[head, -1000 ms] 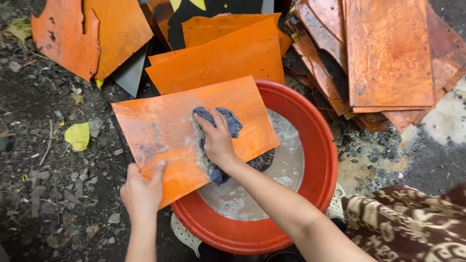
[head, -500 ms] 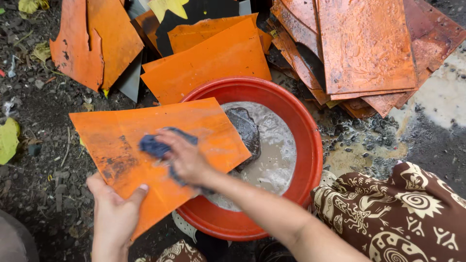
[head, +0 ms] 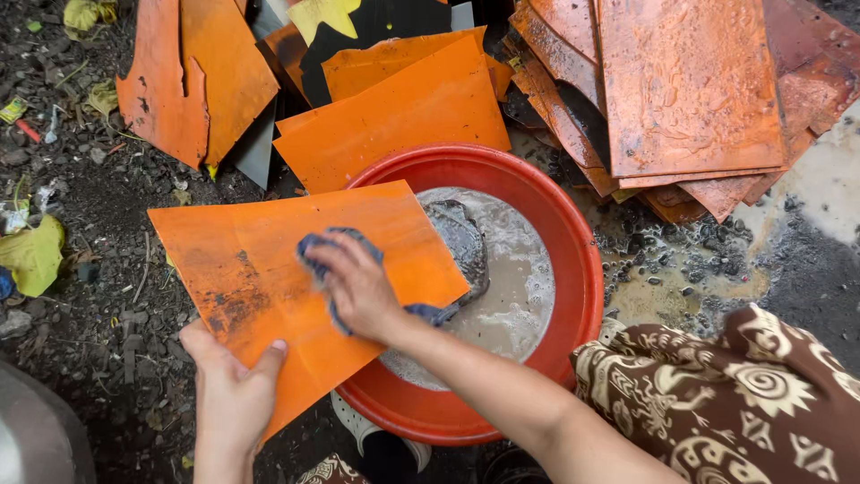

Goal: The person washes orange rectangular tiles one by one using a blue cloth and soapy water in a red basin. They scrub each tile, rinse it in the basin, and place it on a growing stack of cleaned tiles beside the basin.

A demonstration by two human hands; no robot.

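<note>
Head view looks straight down at a red basin (head: 573, 233) sitting on dark, gritty ground (head: 98, 269), half full of cloudy, foamy water (head: 515, 287) with a grey lump (a rock or a soaked rag, can't tell) (head: 461, 237) poking out of it. Behind the basin there's a messy fan of orange sheets (head: 394, 116), with a couple of black ones (head: 376, 27) mixed in, and off to the upper right a stack of rusty brown sheets (head: 690, 90) overlapping each other. Another pair of orange pieces (head: 193, 76) lies at the upper left. Yellow leaves (head: 31, 255) and bits of litter are scattered over the dirt on the left, and wet gravel (head: 681, 246) sits right of the basin. A brown patterned cloth (head: 743, 403) fills the lower right corner.

One orange sheet (head: 269, 269) rests tilted over the basin's left rim, so it covers part of the water. It has dark smudges near its lower left part. The left hand (head: 233, 390) grips that sheet's bottom edge, thumb on top, fingers underneath. The right hand (head: 358, 287) reaches across from the lower right, forearm over the basin, palm down and fingers curled, pressing a blue-grey rag (head: 313, 246) flat onto the middle of the sheet.
</note>
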